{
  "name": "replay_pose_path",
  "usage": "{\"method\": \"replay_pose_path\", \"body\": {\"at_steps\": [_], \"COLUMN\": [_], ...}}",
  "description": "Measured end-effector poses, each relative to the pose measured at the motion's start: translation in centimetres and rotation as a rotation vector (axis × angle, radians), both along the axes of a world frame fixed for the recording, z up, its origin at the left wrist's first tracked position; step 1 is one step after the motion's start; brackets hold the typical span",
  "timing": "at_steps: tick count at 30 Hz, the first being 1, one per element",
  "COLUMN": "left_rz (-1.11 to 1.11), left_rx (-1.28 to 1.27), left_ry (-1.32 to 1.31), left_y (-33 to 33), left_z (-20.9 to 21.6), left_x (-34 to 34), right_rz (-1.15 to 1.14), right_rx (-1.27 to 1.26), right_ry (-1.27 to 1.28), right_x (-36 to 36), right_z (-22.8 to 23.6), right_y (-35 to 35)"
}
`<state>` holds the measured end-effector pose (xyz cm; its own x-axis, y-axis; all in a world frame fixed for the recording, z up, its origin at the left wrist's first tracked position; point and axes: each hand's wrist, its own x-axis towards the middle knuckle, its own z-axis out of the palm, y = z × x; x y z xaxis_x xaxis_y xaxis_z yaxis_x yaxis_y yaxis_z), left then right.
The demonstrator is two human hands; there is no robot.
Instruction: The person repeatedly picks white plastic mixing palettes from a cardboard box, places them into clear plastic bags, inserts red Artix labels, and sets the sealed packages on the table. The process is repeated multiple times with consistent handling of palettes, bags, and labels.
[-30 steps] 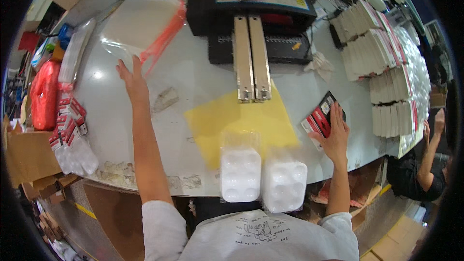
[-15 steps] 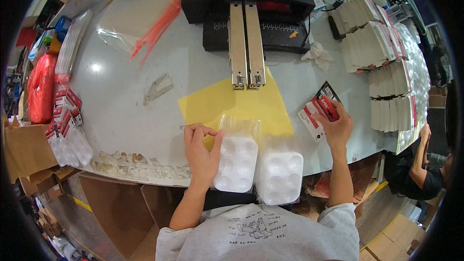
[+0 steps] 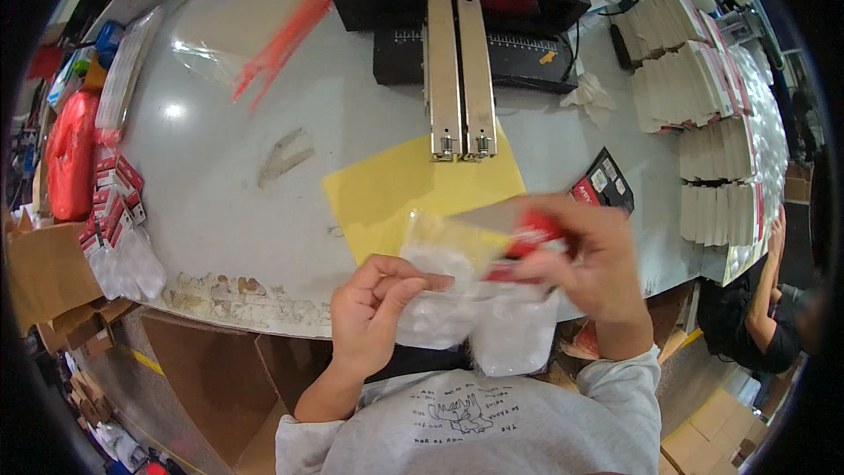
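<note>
Two white trays with round wells, each in a clear plastic bag, lie side by side at the table's near edge: the left bagged tray (image 3: 426, 321) and the right bagged tray (image 3: 514, 343). My left hand (image 3: 374, 312) pinches the clear plastic of the left one, thumb against fingers. Smeared by motion, my right hand (image 3: 602, 255) grips a red and white header card (image 3: 532, 242) over the bag's upper end. Beneath them a yellow sheet (image 3: 387, 185) lies on the table. Right of it rests a black and red card (image 3: 607, 183).
A black machine (image 3: 466, 0) with two metal rails (image 3: 462, 79) stands at the back middle. Clear bags with red edges (image 3: 264, 26) lie back left. Stacks of white cards (image 3: 690, 84) line the right side, and finished-looking packs (image 3: 123, 237) lie left. Another person's arm (image 3: 765, 299) shows far right.
My right hand has lifted the red and white card off the table and brought it left to the bag. My left hand has moved slightly right, its fingers now on the plastic.
</note>
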<state>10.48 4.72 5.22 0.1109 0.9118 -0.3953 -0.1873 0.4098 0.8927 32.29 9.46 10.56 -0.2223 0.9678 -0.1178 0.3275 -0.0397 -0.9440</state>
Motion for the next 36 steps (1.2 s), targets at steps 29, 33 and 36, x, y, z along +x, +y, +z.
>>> {"method": "replay_pose_path", "body": {"at_steps": [29,33,36], "left_rz": [-0.092,-0.094,-0.133], "left_rx": [0.152,0.192,0.273], "left_ry": [0.206,0.319,0.45], "left_y": [0.2,0.2,0.2], "left_z": [-0.5,-0.4,-0.4], "left_x": [0.8,0.8,0.7], "right_rz": [0.085,0.125,0.142], "right_rx": [0.219,0.271,0.265], "right_ry": [-0.147,-0.143,-0.149], "right_x": [-1.8,-1.8,-1.6], "right_z": [-2.7,-2.6,-2.8], "right_y": [0.3,0.6,0.7]}}
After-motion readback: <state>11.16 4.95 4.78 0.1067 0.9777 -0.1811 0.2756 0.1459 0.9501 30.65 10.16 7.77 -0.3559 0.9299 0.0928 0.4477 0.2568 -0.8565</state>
